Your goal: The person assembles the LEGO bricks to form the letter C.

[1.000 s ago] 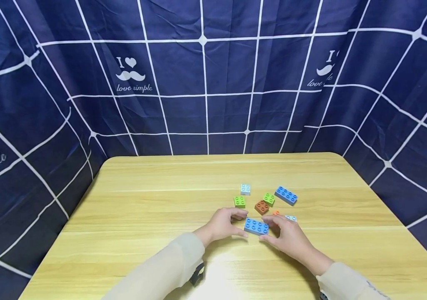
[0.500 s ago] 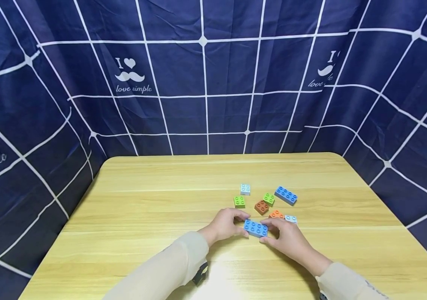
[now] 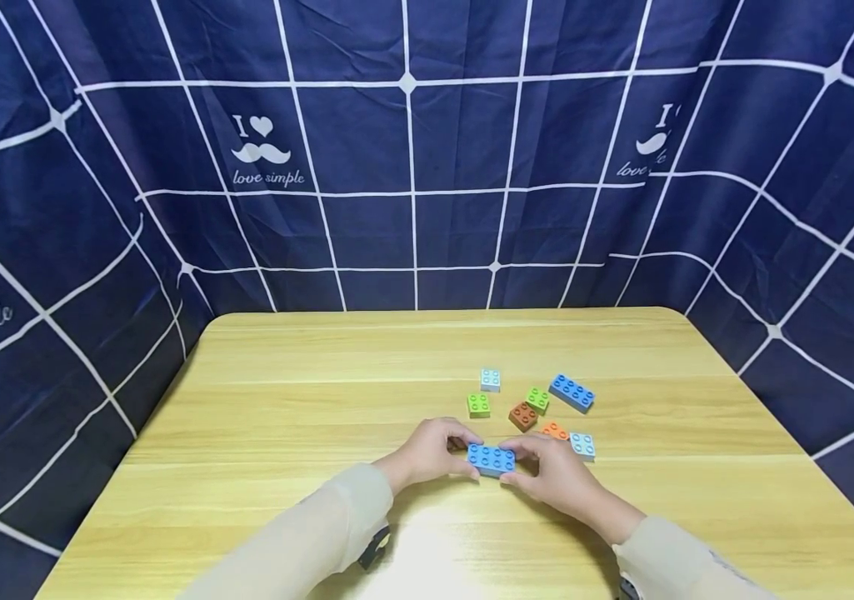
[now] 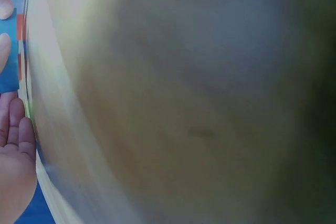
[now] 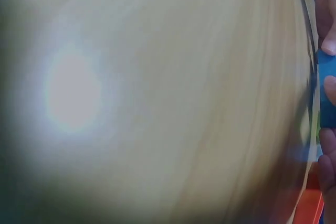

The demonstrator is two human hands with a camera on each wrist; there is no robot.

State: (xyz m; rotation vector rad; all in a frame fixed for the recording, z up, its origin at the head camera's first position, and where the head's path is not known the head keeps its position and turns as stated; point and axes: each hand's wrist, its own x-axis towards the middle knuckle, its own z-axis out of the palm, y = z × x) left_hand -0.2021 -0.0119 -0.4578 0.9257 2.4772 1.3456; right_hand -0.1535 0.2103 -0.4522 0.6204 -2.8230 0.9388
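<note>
A light-blue eight-stud toy building brick [image 3: 491, 460] is held level, studs up, between both hands near the front middle of the table. My left hand [image 3: 434, 450] pinches its left end with thumb in front and fingers behind. At the other end my right hand [image 3: 550, 473] pinches it the same way. Just behind the right fingers sit an orange brick [image 3: 555, 431] and a pale-blue brick [image 3: 582, 446]. In the left wrist view the blue brick [image 4: 9, 80] shows at the left edge with a thumb on its side; the right wrist view cuts it off too.
Behind the hands on the wooden table [image 3: 307, 375] lie a brown brick [image 3: 523, 416], a green brick [image 3: 538, 400], another green brick [image 3: 478, 406], a small pale-blue brick [image 3: 490, 380] and a darker blue long brick [image 3: 572, 393]. A dark-blue curtain [image 3: 367, 225] surrounds the table.
Both hands have shifted left with the blue brick, which has turned straighter. The left fingers have closed onto its left end. More of the orange and pale-blue bricks shows.
</note>
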